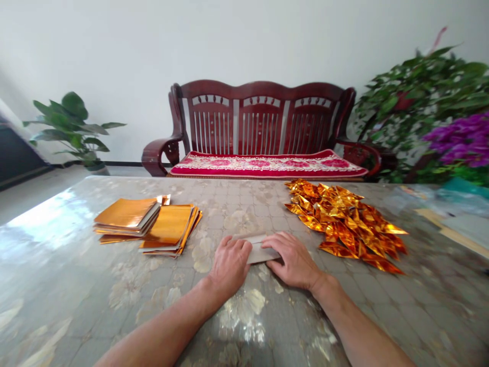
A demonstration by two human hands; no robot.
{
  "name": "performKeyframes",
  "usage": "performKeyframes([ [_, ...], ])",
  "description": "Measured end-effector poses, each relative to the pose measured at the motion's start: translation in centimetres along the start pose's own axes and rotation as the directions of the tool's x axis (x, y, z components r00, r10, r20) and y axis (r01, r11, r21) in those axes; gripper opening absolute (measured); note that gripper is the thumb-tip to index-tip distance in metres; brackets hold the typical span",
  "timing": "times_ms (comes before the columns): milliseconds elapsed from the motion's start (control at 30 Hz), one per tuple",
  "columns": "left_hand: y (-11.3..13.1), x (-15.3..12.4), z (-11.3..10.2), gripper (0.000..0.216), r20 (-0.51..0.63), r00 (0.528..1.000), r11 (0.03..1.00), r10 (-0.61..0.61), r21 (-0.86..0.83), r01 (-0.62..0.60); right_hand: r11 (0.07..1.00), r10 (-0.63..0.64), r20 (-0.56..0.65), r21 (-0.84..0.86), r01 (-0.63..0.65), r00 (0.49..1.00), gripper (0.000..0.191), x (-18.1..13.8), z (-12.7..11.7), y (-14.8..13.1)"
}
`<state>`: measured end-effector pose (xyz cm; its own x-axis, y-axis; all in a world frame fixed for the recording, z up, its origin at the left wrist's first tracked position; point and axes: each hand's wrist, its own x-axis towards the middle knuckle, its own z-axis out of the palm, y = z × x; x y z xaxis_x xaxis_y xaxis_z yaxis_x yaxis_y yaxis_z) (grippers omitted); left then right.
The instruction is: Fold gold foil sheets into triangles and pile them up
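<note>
A sheet of foil paper (262,255), its pale grey back showing, lies partly folded on the table between my hands. My left hand (230,262) grips its left end with the fingers curled over it. On the right end, my right hand (292,260) holds the paper between thumb and fingers. Two stacks of flat gold foil sheets, a left stack (128,214) and a nearer one (170,227), sit to the left of my hands. To the right lies a heap of folded gold foil pieces (346,221) with pointed ends.
A patterned cover lies over the table (153,306). Clear plastic and a teal bag (464,188) rest at its right edge. Beyond the far edge stands a dark red wooden bench (262,120) with a red floral cushion (263,164). Potted plants (72,127) flank it.
</note>
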<state>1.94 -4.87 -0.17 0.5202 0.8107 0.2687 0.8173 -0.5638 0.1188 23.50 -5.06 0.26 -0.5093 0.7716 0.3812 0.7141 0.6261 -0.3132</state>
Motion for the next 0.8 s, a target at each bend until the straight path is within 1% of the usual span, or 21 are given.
performKeyframes([
  [33, -0.1, 0.0, 0.0, 0.013, -0.001, 1.0, 1.0, -0.005, -0.01, 0.005, 1.0, 0.01, 0.006, 0.022, -0.01, 1.0, 0.039, -0.1, 0.0, 0.2],
  [67, -0.1, 0.0, 0.0, 0.012, -0.005, 1.0, 1.0, -0.013, -0.018, 0.012, 0.999, 0.023, 0.008, 0.036, -0.024, 1.0, 0.041, -0.1, 0.1, 0.4],
  [100, -0.1, 0.0, 0.1, 0.01, -0.012, 1.0, 0.999, -0.021, -0.026, 0.021, 0.998, 0.037, 0.005, 0.047, -0.037, 0.999, 0.038, -0.1, 0.2, 0.7],
  [167, -0.1, 0.1, 0.1, 0.004, -0.032, 0.999, 0.998, -0.038, -0.041, 0.037, 0.996, 0.073, -0.02, 0.061, -0.071, 0.997, 0.023, 0.0, 0.6, 1.3],
  [233, -0.1, 0.2, 0.0, 0.013, -0.049, 0.997, 0.997, -0.052, -0.054, 0.05, 0.993, 0.098, -0.042, 0.074, -0.095, 0.994, 0.013, 0.1, 1.0, 1.6],
  [333, -0.3, 0.4, -0.1, 0.027, -0.049, 0.996, 0.996, -0.074, -0.063, 0.071, 0.986, 0.149, -0.056, 0.077, -0.145, 0.987, 0.017, 0.6, 1.4, 1.5],
  [467, -0.7, 0.7, -0.4, 0.033, -0.025, 0.994, 0.993, -0.104, -0.057, 0.102, 0.969, 0.244, -0.067, 0.054, -0.24, 0.968, 0.018, 1.1, 1.6, 1.0],
  [633, -1.0, 1.0, -0.3, 0.027, -0.032, 0.983, 0.982, -0.181, -0.056, 0.179, 0.949, 0.316, -0.08, 0.034, -0.314, 0.945, 0.015, 1.8, 2.2, 1.0],
  [800, -1.1, 1.1, -0.1, 0.017, -0.032, 0.975, 0.972, -0.222, -0.092, 0.218, 0.93, 0.365, -0.091, 0.006, -0.366, 0.926, 0.014, 2.1, 2.5, 0.9],
])
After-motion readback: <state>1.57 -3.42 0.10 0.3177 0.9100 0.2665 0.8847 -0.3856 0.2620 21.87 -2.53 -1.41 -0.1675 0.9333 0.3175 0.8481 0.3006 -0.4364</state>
